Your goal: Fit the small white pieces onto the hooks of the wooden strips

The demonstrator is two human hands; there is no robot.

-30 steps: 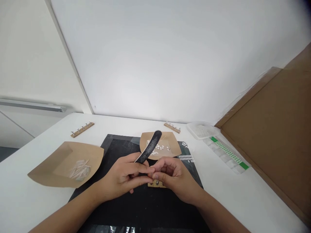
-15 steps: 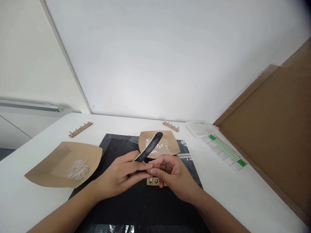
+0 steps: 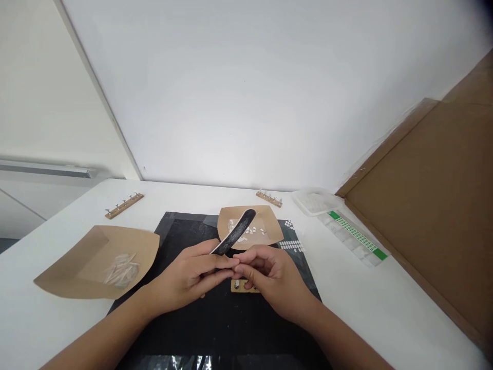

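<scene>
My left hand [image 3: 200, 270] holds a curved black nail file [image 3: 236, 232] with a pale edge, and its rounded end slants up to the right. The fingertips of my left hand meet those of my right hand [image 3: 271, 272] over the black mat [image 3: 231, 331]. My right thumb and forefinger are pinched together; whatever lies between them is hidden or too small to name. Just beneath the fingers is a wooden strip [image 3: 242, 288] with small metal pegs, partly covered by my right hand.
A brown paper tray [image 3: 73, 257] at left holds thin pale slivers. Another paper tray [image 3: 271, 218] behind my hands holds small white pieces. White dots [image 3: 292, 246] lie beside it. Pegged strips [image 3: 124, 206] stand farther back. A clear box [image 3: 314, 201] and green-ended card [image 3: 356, 232] lie right.
The view has shifted slightly, so things sit a little farther left. Both hands stay together with the file held; my right fingers have curled slightly differently.
</scene>
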